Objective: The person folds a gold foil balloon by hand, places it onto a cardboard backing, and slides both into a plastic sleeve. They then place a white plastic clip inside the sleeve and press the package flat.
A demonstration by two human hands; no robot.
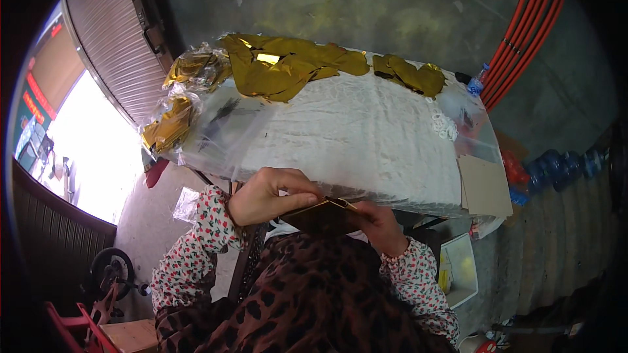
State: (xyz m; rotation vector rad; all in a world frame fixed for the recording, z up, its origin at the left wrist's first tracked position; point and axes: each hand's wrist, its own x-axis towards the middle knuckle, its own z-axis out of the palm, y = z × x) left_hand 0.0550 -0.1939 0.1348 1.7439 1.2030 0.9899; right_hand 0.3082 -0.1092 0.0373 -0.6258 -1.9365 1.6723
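Note:
Just beyond my lap, at the near edge of the table, both hands hold one shiny dark gold foil piece that looks folded, with its upper edge slightly parted. My left hand pinches the top edge between thumb and fingers. My right hand is closed around the right end, its fingertips partly hidden. Flat gold foil pieces lie overlapped along the table's far side, and a smaller pile of gold foil lies to their right. On the table's right part sits a bunch of white cord.
A white cloth covers the table. Clear-wrapped gold bundles crowd its left end. Cardboard rests at the right corner, a plastic bottle at the far right. A white bin stands by my right arm, a red chair lower left.

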